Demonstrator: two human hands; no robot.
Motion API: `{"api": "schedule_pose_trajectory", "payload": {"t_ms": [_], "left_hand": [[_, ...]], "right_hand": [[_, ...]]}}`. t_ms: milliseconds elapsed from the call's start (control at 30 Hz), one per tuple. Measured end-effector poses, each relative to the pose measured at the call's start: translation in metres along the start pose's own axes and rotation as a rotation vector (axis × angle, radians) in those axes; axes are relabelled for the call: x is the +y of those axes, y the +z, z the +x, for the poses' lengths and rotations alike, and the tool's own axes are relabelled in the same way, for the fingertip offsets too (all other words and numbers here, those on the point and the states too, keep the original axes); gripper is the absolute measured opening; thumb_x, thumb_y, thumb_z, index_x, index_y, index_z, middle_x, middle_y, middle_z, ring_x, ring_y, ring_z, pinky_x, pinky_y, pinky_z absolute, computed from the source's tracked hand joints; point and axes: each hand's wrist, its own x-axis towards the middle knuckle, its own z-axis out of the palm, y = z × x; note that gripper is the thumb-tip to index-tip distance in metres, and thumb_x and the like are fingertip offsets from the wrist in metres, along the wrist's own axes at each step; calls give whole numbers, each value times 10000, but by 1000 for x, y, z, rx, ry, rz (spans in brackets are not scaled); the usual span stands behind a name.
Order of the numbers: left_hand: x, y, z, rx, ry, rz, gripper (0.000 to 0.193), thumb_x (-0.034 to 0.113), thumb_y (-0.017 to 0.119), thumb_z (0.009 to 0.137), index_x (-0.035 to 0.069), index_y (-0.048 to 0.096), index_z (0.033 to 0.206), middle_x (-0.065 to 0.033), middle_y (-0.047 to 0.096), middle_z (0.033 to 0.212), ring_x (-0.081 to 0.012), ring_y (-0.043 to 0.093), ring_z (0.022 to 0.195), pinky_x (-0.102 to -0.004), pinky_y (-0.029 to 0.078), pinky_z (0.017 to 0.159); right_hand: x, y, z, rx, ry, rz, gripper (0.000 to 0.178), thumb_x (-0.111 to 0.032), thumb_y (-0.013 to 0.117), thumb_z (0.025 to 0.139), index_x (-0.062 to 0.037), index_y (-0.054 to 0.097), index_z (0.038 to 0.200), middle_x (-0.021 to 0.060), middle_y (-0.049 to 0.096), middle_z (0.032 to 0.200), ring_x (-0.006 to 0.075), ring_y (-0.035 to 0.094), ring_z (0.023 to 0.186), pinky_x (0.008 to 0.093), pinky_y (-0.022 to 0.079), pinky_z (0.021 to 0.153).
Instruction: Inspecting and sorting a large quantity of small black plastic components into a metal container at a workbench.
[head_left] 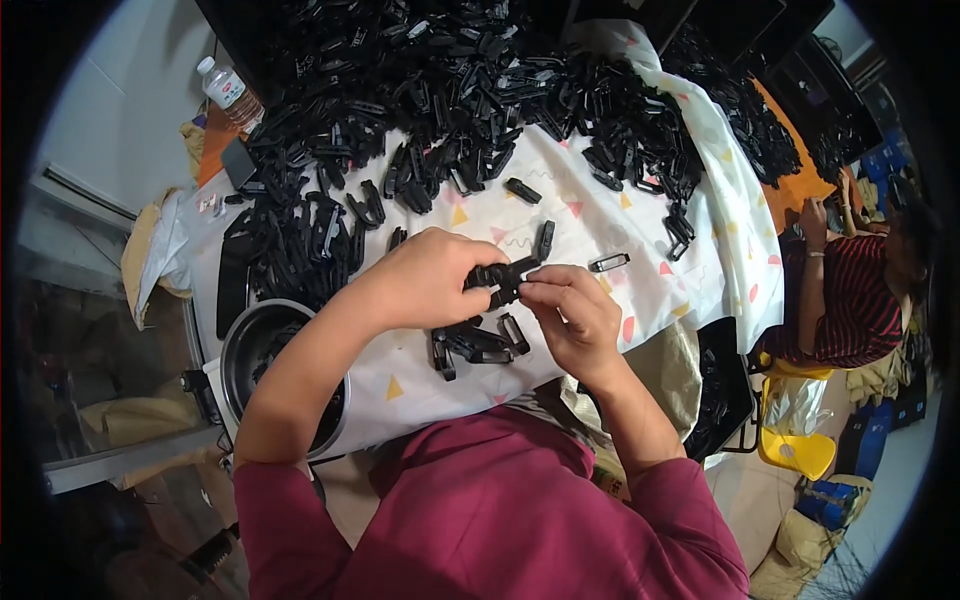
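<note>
My left hand (432, 278) is closed around small black plastic pieces (508, 280), held over the table's near part. From the right, my right hand (578, 318) pinches the edge of the same pieces between thumb and fingertips. How the held pieces fit together is too small to make out. Just below my hands lies a small group of black plastic frames (480, 350). Beyond them are a loose black piece (545, 240) and another dark piece (522, 190). An open oblong frame (610, 262) lies right of my hands.
A big heap of black plastic parts (440, 90) covers the table's far side. A metal bowl (232, 345) with dark contents stands left, under my left forearm. A water bottle (230, 95) is at the far left. At right, another person (850, 290) sits near a yellow stool (800, 440).
</note>
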Motion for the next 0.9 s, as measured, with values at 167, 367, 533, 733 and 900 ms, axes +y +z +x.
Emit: {"api": "schedule_pose_trajectory", "payload": {"t_ms": [167, 367, 533, 733, 900], "left_hand": [[7, 6, -10, 129, 220, 198, 352, 197, 663, 673, 27, 622, 979, -163, 636, 844, -332, 611, 772, -370, 489, 707], [-7, 32, -10, 309, 151, 170, 310, 284, 708, 670, 61, 620, 868, -128, 620, 769, -306, 608, 755, -389, 479, 685], [-9, 27, -21, 331, 295, 167, 351, 244, 743, 655, 40, 628, 916, -116, 614, 811, -293, 592, 758, -354, 468, 657], [-6, 12, -126, 468, -299, 711, 318, 195, 695, 700, 49, 614, 970, -115, 609, 822, -313, 571, 809, -387, 465, 685], [-35, 16, -199, 514, -707, 620, 495, 212, 745, 633, 12, 583, 1056, -191, 589, 1020, -351, 541, 944, -413, 433, 833]], "right_hand": [[3, 0, -5, 56, -64, -40, 247, 125, 651, 676, -16, 633, 879, 107, 595, 900, 222, 610, 749, 278, 488, 581], [-13, 2, 6, -16, 264, 160, 359, 44, 691, 715, -6, 574, 1050, 110, 607, 919, 247, 613, 855, 296, 508, 727], [3, -1, -2, -258, 232, 80, 396, -69, 734, 716, -18, 575, 1075, 111, 616, 947, 226, 625, 856, 303, 501, 731], [75, 12, 13, -270, 436, -490, 438, -239, 712, 729, -54, 557, 1095, 154, 592, 938, 322, 592, 813, 379, 479, 702], [101, 26, 21, -374, 476, -641, 367, -189, 644, 750, -51, 547, 1075, 179, 598, 907, 346, 601, 774, 412, 472, 692]]}}
